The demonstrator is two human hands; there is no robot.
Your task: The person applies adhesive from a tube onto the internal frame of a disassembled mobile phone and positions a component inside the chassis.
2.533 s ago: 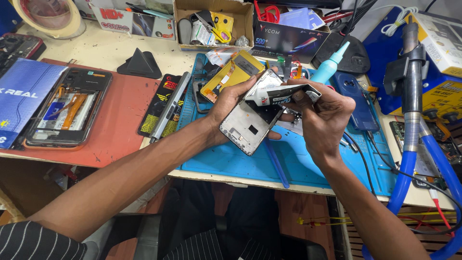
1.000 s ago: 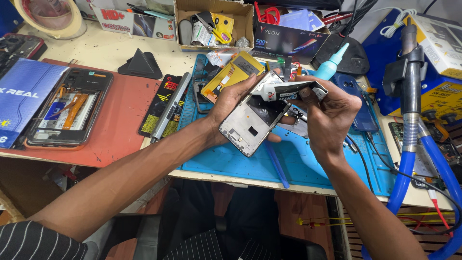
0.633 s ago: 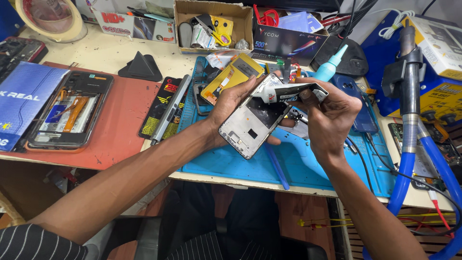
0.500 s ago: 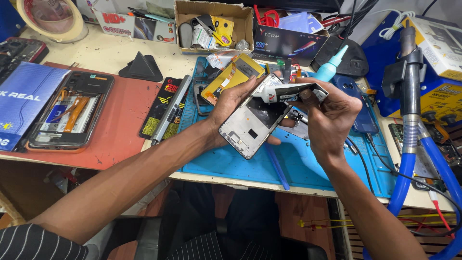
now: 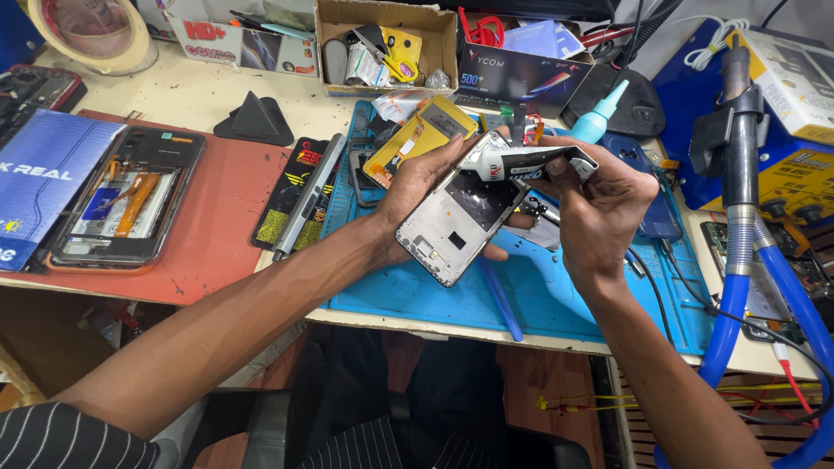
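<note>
The phone frame (image 5: 459,224) stayed in your left hand (image 5: 415,187) above the blue mat (image 5: 556,300), fingers curled round it, while your right hand (image 5: 599,204) kept pinching the glue tube (image 5: 521,161) at its top edge.

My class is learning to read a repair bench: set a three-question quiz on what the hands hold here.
1. True or false: the left hand holds the silver phone frame.
2. Which does the right hand hold? A) squeezed glue tube B) scissors C) brush
3. What colour is the mat beneath the hands?

Key: 1 true; 2 A; 3 blue.
</note>
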